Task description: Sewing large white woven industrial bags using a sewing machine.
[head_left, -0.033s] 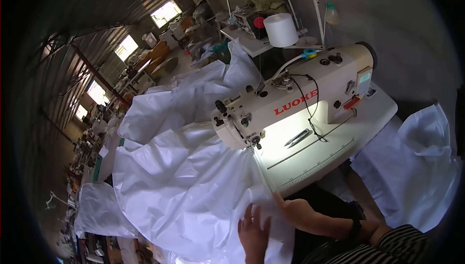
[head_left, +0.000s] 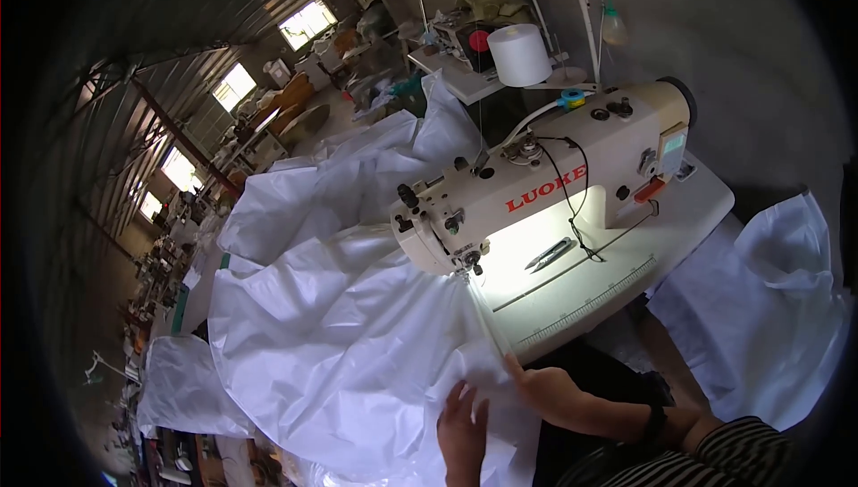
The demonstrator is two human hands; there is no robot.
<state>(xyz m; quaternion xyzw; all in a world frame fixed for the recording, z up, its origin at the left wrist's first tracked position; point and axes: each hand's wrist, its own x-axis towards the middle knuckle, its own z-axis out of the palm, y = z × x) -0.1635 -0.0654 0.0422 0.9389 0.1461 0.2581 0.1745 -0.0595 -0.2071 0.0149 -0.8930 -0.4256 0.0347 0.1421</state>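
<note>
A large white sheet [head_left: 340, 326], smooth and faintly shiny like coated fabric, spreads in folds left of a sewing machine [head_left: 545, 174]. Its right edge runs up to the presser foot [head_left: 465, 274] under the lit machine head. My right hand [head_left: 547, 390] is closed at this edge, just below the machine bed, with the index finger along it and the other fingers curled underneath. To its left, my left hand [head_left: 462, 429] rests on the sheet, thumb apart from its slightly bent fingers. Small thread snips [head_left: 550, 255] lie on the machine bed.
A white thread cone [head_left: 520, 56] stands behind the machine. More white sheeting [head_left: 769, 308] hangs at the right, and another heap [head_left: 349, 165] lies beyond the machine head. A cluttered table [head_left: 465, 76] is at the back. Windows and crowded benches line the left side.
The fingers of my left hand have drawn closer together, and the hand has shifted slightly down the sheet. My right hand and the machine look the same.
</note>
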